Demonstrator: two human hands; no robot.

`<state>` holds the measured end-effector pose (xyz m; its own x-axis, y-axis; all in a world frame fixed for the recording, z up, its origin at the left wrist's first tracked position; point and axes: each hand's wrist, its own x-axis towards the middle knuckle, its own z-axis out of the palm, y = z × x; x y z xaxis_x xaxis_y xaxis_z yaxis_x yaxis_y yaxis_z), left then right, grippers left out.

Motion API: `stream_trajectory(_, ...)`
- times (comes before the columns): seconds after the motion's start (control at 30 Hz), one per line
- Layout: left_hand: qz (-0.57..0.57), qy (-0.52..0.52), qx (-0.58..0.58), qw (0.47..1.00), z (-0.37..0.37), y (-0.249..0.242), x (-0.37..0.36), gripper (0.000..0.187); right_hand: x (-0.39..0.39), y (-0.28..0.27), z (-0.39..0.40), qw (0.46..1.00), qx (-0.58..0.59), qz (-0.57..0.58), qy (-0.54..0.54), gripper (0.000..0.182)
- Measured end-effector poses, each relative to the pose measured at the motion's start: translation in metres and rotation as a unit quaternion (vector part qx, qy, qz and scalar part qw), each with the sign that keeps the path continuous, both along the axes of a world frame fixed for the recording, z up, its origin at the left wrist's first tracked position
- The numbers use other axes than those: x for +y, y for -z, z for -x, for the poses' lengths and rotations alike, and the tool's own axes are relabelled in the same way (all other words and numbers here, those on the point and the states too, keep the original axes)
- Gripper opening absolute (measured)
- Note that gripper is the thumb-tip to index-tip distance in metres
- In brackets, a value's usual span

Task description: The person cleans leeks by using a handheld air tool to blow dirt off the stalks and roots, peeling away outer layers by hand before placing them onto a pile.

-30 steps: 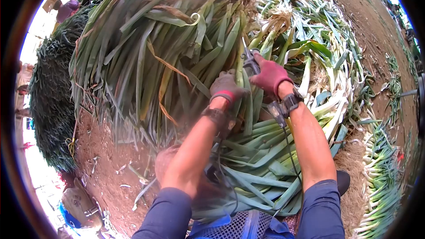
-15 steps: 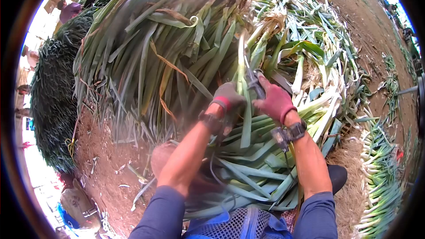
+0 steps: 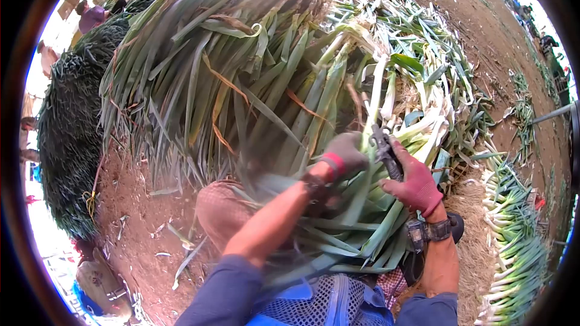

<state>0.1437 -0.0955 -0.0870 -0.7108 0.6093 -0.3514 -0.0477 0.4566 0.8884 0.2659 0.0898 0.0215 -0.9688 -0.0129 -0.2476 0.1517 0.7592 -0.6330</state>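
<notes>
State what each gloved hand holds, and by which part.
Left hand: a leek, gripped on its pale stalk. Right hand: shears, fingers round the handles.

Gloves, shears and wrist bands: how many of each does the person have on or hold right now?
Gloves: 2, one grey on the left hand, one red on the right hand.
Shears: 1, in the right hand, against a leek that the left hand grips.
Wrist bands: 2, a left band and a right band.
Total: 5.

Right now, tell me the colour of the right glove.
Dark red, seen in the head view: right glove.
</notes>
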Motion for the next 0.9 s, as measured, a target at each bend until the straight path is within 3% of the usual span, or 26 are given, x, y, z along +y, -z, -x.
stream_trajectory(0.07, 0.048, 0.024, 0.043, 0.998, -0.018, 0.005, 0.038, 0.058, 0.011, -0.001, 0.0, 0.999, -0.01, 0.028, 0.043, 0.101)
stream_trajectory(0.13, 0.038, 0.088, 0.056, 0.994, -0.041, 0.015, 0.069, 0.056, 0.027, 0.016, 0.003, 0.998, 0.054, 0.016, 0.036, 0.101)
stream_trajectory(0.27, 0.069, 0.18, 0.048, 0.98, -0.061, 0.006, 0.075, 0.055, 0.039, 0.02, 0.023, 0.988, -0.004, -0.069, 0.135, 0.1)
stream_trajectory(0.33, -0.061, 0.186, -0.002, 0.981, -0.026, -0.003, 0.046, 0.05, 0.041, 0.032, 0.023, 0.989, -0.004, -0.054, 0.135, 0.101)
stream_trajectory(0.4, -0.054, 0.104, -0.025, 0.993, 0.027, -0.003, 0.007, 0.042, 0.038, 0.052, 0.016, 0.994, 0.039, 0.004, 0.097, 0.103)
stream_trajectory(0.43, -0.063, 0.04, 0.0, 0.997, 0.05, -0.009, -0.015, 0.036, 0.013, 0.013, 0.024, 0.986, -0.089, 0.075, 0.121, 0.103)
stream_trajectory(0.47, -0.027, -0.04, 0.063, 0.997, 0.072, -0.006, -0.033, 0.036, 0.011, 0.032, 0.02, 0.997, 0.025, 0.062, 0.042, 0.103)
stream_trajectory(0.53, 0.083, -0.149, 0.136, 0.976, 0.116, 0.022, -0.057, 0.038, -0.004, 0.042, 0.031, 0.995, 0.088, 0.054, -0.014, 0.103)
stream_trajectory(0.6, 0.116, -0.187, 0.133, 0.966, 0.146, 0.047, -0.072, 0.042, -0.024, 0.032, 0.057, 0.999, 0.002, 0.04, 0.035, 0.102)
stream_trajectory(0.63, 0.167, -0.166, 0.102, 0.966, 0.148, 0.022, -0.071, 0.046, -0.031, 0.042, 0.07, 0.998, 0.006, 0.033, 0.045, 0.102)
stream_trajectory(0.73, 0.15, -0.206, 0.181, 0.95, 0.172, 0.055, -0.066, 0.049, -0.057, 0.057, 0.107, 1.0, -0.005, 0.004, 0.001, 0.099)
stream_trajectory(0.9, 0.186, -0.187, 0.185, 0.947, 0.202, 0.063, -0.056, 0.055, -0.079, 0.085, 0.165, 0.996, -0.076, 0.017, 0.032, 0.1)
